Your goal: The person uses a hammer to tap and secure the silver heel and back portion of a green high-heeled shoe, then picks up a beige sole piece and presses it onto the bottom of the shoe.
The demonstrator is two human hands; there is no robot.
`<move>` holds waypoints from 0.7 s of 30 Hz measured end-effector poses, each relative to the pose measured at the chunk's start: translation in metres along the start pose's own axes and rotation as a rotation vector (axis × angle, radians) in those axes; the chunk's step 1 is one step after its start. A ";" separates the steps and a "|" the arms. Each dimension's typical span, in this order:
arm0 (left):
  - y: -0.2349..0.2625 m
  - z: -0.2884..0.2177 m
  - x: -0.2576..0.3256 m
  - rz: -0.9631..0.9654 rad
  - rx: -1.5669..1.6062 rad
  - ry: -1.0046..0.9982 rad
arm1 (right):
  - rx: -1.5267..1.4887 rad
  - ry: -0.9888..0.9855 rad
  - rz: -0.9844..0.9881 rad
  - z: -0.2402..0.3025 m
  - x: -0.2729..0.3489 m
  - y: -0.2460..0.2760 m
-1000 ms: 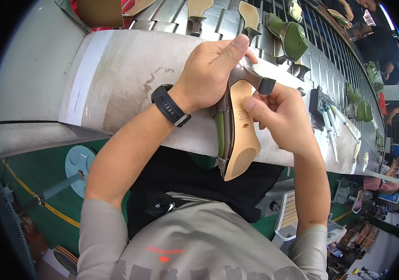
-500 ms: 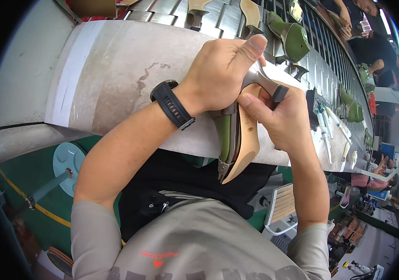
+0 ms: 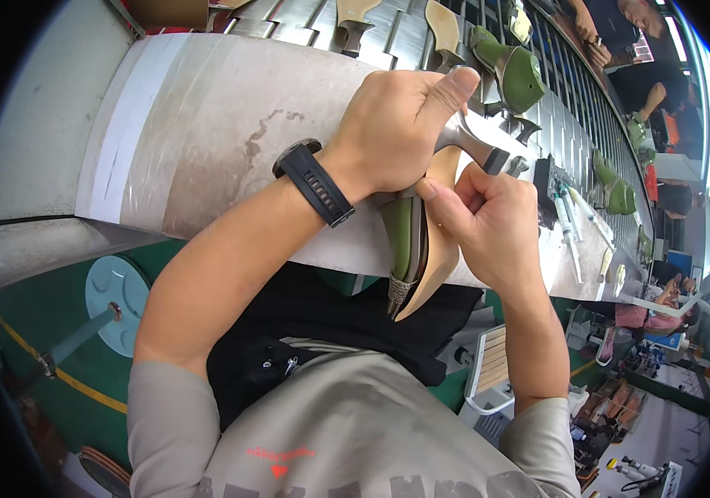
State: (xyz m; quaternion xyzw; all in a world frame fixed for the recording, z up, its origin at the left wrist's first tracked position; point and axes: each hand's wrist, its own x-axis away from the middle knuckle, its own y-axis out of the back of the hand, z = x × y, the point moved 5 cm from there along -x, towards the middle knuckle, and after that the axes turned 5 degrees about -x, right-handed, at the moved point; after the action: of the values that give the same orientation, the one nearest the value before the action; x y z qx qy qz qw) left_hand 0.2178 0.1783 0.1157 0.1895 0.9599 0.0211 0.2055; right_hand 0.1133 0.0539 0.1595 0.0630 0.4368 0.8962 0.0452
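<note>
Green heeled shoe (image 3: pixel 409 249) now tipped steeper, sole up, over bench (image 3: pixel 205 124) edge. Left hand (image 3: pixel 396 124) clamped round heel end; right hand (image 3: pixel 487 216) pinching sole edge, thumb pressing. Hands drawn closer together: edge work continuing.

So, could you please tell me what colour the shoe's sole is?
Tan; the sole shows best in the head view.

High-heeled shoe (image 3: pixel 417 249): olive-green upper, pale tan sole, metallic grey heel with black tip. Wristwatch (image 3: pixel 315 183): black strap; workbench (image 3: pixel 205 133): mottled grey-beige with a white strip along one end and darker stains. Shoes on the slatted conveyor (image 3: pixel 512 70): same green with tan soles; shirt (image 3: pixel 346 432): grey with small red print; apron (image 3: pixel 322 332): black; stool seat (image 3: pixel 114 290): light blue.
</note>
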 end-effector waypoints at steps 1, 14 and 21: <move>0.001 0.001 0.000 -0.022 0.002 -0.011 | 0.019 0.032 -0.029 0.001 0.000 0.001; 0.005 0.002 0.001 -0.053 -0.009 0.008 | -0.280 -0.048 0.152 -0.003 0.013 0.002; 0.006 0.009 -0.003 0.033 -0.078 0.007 | -0.247 -0.134 0.042 -0.009 -0.009 -0.008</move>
State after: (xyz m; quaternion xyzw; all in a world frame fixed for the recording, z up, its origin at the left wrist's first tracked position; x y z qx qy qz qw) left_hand 0.2263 0.1827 0.1095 0.1972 0.9557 0.0628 0.2091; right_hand 0.1207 0.0507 0.1469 0.1259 0.3179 0.9376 0.0631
